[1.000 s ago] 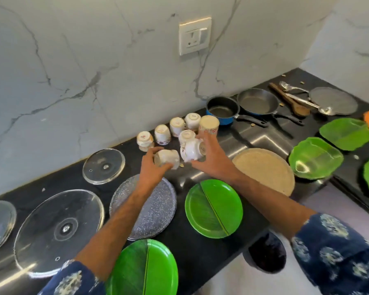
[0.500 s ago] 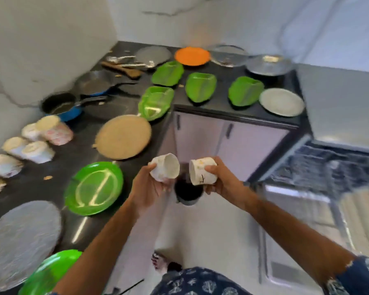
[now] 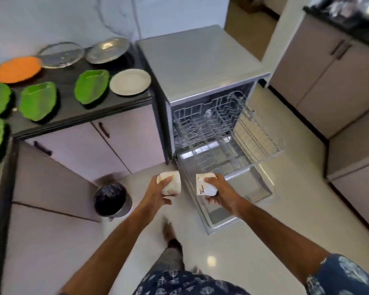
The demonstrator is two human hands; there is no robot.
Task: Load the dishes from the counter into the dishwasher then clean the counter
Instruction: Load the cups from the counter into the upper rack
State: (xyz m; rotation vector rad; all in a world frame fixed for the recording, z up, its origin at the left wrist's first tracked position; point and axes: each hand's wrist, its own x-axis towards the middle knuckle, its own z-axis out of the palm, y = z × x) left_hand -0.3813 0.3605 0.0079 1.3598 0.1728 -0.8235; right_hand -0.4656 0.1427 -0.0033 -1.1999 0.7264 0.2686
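— What is held in the hands?

— A small white ceramic cup (image 3: 171, 184) is gripped by the left hand (image 3: 158, 195), fingers curled round its side. A second white cup with a dark mark on its wall (image 3: 205, 185) is gripped the same way by the right hand (image 3: 221, 193). Both cups are carried in the air above the pale floor (image 3: 254, 241), just in front of the dishwasher.

— How is the dishwasher found?

— The grey freestanding dishwasher (image 3: 200, 64) is seen with its door (image 3: 228, 199) folded down flat. A wire rack (image 3: 217, 128) is drawn out over the door; a lower rack seems to lie under it, though motion blur makes that hard to settle. The right-hand cup is held over the near edge of the door.

— And what is left on the table?

— On the black stone table (image 3: 73, 116), to the left of the dishwasher, several green leaf-shaped plates (image 3: 92, 86) are laid out, with a round orange plate (image 3: 17, 69) behind them, a white round plate (image 3: 130, 81) nearest the dishwasher, and a clear glass lid (image 3: 61, 54) beside a round steel plate (image 3: 108, 50) by the wall. A round bin lined with a black bag (image 3: 111, 199) is stood on the floor by the cabinets.
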